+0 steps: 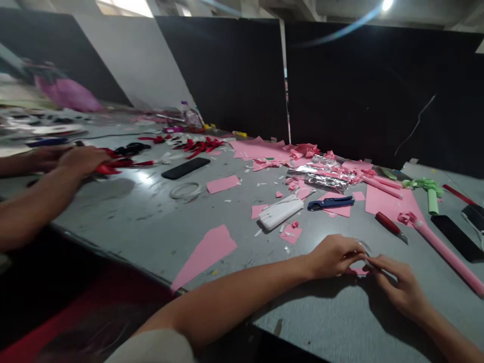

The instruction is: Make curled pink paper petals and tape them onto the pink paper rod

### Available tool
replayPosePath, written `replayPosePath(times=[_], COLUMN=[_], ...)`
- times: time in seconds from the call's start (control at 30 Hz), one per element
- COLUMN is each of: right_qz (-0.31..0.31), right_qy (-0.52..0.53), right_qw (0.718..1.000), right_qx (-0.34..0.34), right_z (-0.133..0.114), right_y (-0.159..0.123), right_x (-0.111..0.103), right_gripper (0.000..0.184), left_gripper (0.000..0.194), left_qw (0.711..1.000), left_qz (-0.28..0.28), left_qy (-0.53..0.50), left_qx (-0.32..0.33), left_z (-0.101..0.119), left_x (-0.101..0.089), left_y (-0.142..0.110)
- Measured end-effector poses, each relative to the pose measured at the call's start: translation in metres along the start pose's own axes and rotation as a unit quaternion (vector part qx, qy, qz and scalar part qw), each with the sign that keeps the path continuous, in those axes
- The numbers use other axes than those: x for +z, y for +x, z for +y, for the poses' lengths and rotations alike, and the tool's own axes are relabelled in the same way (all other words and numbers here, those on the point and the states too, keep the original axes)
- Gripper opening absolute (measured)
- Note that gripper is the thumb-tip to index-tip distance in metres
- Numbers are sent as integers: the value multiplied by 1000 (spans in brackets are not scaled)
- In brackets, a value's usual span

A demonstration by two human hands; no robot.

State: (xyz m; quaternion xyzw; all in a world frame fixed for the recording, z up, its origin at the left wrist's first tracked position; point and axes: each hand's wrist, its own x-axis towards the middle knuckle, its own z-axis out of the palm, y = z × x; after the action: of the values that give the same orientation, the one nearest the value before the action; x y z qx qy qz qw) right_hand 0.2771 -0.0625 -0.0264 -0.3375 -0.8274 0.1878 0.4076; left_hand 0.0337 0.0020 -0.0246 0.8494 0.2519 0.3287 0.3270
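My left hand [335,254] and my right hand [395,282] meet low on the grey table [151,217], fingers pinched together. Between them lies a small pink paper piece [357,271], and a clear tape ring [363,247] shows just above my fingertips. Both hands are closed on that small bit; the left seems to hold the tape ring against it. A red-handled knife [391,227] lies just beyond my right hand. A long pink paper roll [446,252] lies to the right.
Another person's hands [75,161] work on red pieces at the left. Pink paper scraps [206,254], a white case [280,212], blue-handled scissors [330,203], foil [325,179], a black phone [185,168], a tape ring [185,190] and a green roll [432,200] lie scattered.
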Motion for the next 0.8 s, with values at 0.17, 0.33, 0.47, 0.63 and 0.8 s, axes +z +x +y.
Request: replayPosePath(times=[0.17, 0.33, 0.47, 0.63, 0.8], right_qz=[-13, -26, -23, -12, -25], right_qy=[-7, 24, 68, 56, 52], right_qw=[1000, 999, 996, 995, 995], right_qx=[-14, -12, 46, 75, 86], right_z=[-4, -10, -10, -9, -13], right_y=[0, 3, 5, 8, 10], right_x=[2, -3, -9, -8, -4], right_gripper=[41, 35, 23, 19, 27], left_gripper=[34, 58, 45, 29, 26], left_qw=[1000, 991, 987, 993, 998], left_qz=[15, 45, 41, 28, 10], left_qy=[11, -95, -118, -96, -54], left_qx=[1, -81, -100, -67, -33], left_z=[2, 0, 4, 9, 8], left_x=[0, 1, -4, -7, -3], left_y=[-5, -4, -3, -1, -4])
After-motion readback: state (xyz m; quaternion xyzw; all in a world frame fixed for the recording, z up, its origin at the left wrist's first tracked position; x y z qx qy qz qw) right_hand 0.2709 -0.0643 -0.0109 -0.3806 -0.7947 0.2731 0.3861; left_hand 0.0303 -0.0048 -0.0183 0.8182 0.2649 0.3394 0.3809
